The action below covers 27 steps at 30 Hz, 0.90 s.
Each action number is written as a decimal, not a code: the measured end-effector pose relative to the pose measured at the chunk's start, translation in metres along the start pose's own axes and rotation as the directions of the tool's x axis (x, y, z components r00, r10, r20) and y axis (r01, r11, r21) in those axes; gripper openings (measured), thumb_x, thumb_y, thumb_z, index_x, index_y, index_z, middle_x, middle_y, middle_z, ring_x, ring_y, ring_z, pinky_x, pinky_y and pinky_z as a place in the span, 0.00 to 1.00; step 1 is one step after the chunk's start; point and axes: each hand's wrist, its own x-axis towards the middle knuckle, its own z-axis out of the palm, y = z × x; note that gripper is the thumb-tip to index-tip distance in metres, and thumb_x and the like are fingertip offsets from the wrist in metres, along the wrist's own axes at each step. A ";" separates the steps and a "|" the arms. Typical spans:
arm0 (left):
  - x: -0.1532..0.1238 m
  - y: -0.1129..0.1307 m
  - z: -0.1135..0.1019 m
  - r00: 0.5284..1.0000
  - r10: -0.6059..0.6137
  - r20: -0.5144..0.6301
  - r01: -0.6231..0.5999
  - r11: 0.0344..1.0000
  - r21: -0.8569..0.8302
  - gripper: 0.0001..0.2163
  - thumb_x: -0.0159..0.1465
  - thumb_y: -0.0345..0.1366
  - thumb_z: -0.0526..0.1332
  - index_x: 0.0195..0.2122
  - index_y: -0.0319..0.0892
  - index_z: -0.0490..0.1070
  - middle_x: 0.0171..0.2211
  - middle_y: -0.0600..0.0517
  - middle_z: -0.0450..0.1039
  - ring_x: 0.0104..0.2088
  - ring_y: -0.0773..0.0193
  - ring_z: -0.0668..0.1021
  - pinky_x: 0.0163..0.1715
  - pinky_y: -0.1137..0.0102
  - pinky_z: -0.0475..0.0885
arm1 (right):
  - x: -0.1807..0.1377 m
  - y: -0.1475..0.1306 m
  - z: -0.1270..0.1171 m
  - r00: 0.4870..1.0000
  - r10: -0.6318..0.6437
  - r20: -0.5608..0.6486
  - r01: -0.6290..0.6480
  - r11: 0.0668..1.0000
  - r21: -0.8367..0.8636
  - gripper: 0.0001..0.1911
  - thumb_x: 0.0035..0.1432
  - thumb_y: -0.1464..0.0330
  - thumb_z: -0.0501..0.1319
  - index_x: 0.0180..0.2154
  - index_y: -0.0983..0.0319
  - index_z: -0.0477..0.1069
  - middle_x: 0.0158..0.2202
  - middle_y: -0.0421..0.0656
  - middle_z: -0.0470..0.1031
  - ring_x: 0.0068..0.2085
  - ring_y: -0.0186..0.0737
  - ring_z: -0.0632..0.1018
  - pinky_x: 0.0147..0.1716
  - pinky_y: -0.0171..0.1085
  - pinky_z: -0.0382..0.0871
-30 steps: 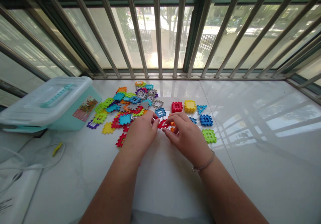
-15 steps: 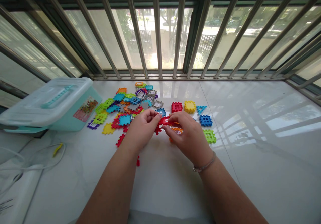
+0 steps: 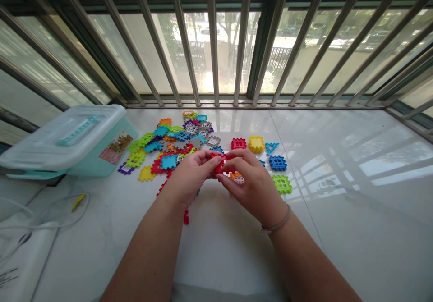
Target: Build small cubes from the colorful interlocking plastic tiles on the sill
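Observation:
Both hands meet over the white surface, gripping red plastic building pieces [image 3: 220, 166] between the fingertips. My left hand [image 3: 194, 176] pinches the left side of the red pieces, thumb on top. From the right, my right hand [image 3: 252, 182] holds the other side with thumb and fingers. How the red pieces fit together is partly hidden by the fingers. An orange window piece [image 3: 237, 178] lies just beyond my right thumb. Behind the hands sit a red window block [image 3: 238, 144] and a yellow block [image 3: 256, 144].
A heap of coloured interlocking pieces [image 3: 169, 161] spreads left of the hands. Blue [image 3: 278, 162] and green [image 3: 282, 184] window pieces and a blue triangle [image 3: 271, 148] lie right. A lidded teal box [image 3: 101, 157] stands far left, a white cable [image 3: 64, 225] before it. Metal bars [image 3: 212, 54] line the back.
The red pieces have turned between my fingers, showing a more solid red face. My hands have drawn slightly closer together, and more of the orange window piece shows.

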 end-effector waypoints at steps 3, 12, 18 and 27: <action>0.000 0.000 0.001 1.000 0.013 0.015 -0.013 1.000 0.006 0.20 0.59 0.46 0.78 0.45 0.38 0.80 0.33 0.52 0.79 0.31 0.67 0.79 0.34 0.71 0.77 | 0.000 0.000 0.001 1.000 0.015 -0.014 -0.016 1.000 -0.019 0.07 0.69 0.69 0.70 0.47 0.57 0.76 0.56 0.51 0.75 0.60 0.51 0.80 0.60 0.49 0.78; -0.001 0.001 0.001 0.999 0.048 -0.004 -0.048 0.998 0.052 0.19 0.60 0.49 0.78 0.43 0.41 0.79 0.31 0.54 0.78 0.31 0.66 0.78 0.34 0.70 0.76 | 0.001 0.001 0.000 0.997 0.069 -0.046 -0.072 0.995 -0.065 0.09 0.69 0.67 0.70 0.48 0.57 0.74 0.56 0.53 0.77 0.60 0.53 0.79 0.60 0.52 0.78; -0.004 0.005 0.003 0.995 0.090 0.040 -0.093 0.992 0.081 0.22 0.59 0.53 0.78 0.44 0.42 0.81 0.36 0.50 0.81 0.36 0.63 0.79 0.39 0.69 0.75 | 0.001 -0.001 0.000 0.989 0.147 -0.025 -0.147 0.989 0.006 0.17 0.67 0.58 0.74 0.49 0.56 0.72 0.48 0.48 0.82 0.51 0.51 0.84 0.51 0.49 0.82; -0.002 0.001 0.002 0.989 0.144 -0.044 -0.126 0.952 0.278 0.18 0.68 0.55 0.69 0.43 0.44 0.79 0.30 0.55 0.73 0.31 0.65 0.75 0.34 0.71 0.72 | 0.003 -0.004 -0.004 0.854 0.508 -0.117 -0.445 0.827 0.344 0.15 0.72 0.52 0.66 0.44 0.58 0.76 0.39 0.43 0.84 0.37 0.41 0.84 0.34 0.37 0.80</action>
